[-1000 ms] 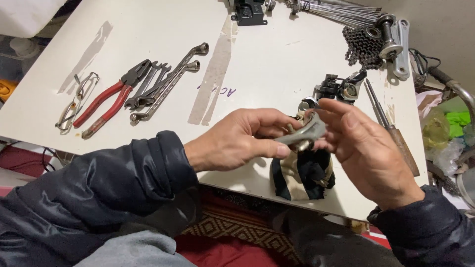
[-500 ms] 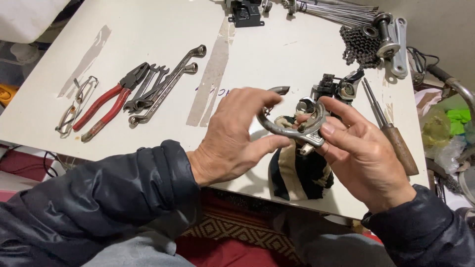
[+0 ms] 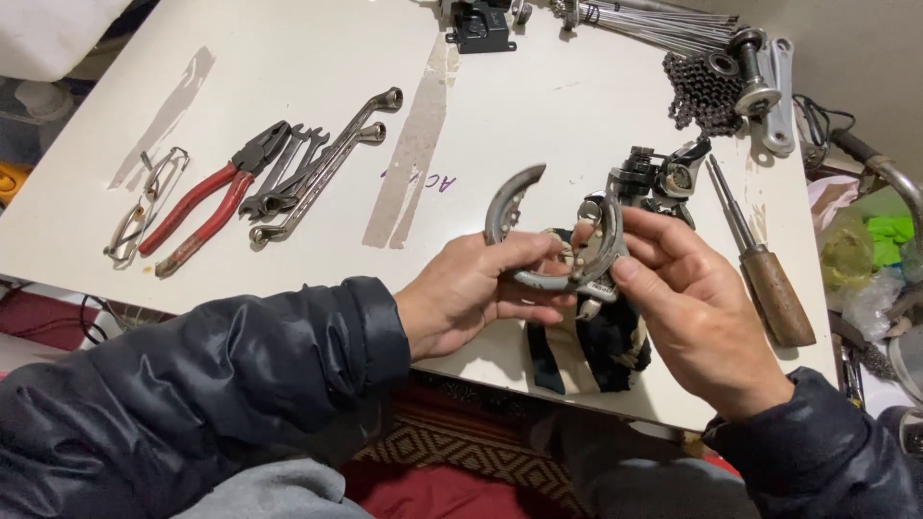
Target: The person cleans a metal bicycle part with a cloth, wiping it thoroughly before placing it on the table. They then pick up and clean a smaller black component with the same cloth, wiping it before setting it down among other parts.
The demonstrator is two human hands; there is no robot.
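Foreground, 6 to 9 o'clock: two dark padded jacket sleeves reach in over the near edge of the white table.

Centre: the left hand is closed around the lower curve of a grey metal brake caliper, a horseshoe-shaped part, with the thumb laid along its underside and the fingers curled behind. The right hand, at 4 o'clock from the caliper, pinches the part's right arm between thumb and forefinger, the other fingers folded loosely beneath. The caliper is held just above the table, open side up, its free left arm pointing toward 12 o'clock.

Directly below the hands, a dark and cream cloth lies bunched on the table at its near edge.

At 3 o'clock, a tool with a wooden handle and a long metal shaft lies on the table, its shaft pointing toward 11 o'clock.

Just behind the caliper, at 1 o'clock, sits a black and silver derailleur.

At 9 to 10 o'clock lie red-handled pliers, several steel wrenches overlapping beside them, and a wire clip furthest left.

Far edge, 12 to 1 o'clock: a small black block, a bundle of spokes, a heaped chain and a silver crank arm.
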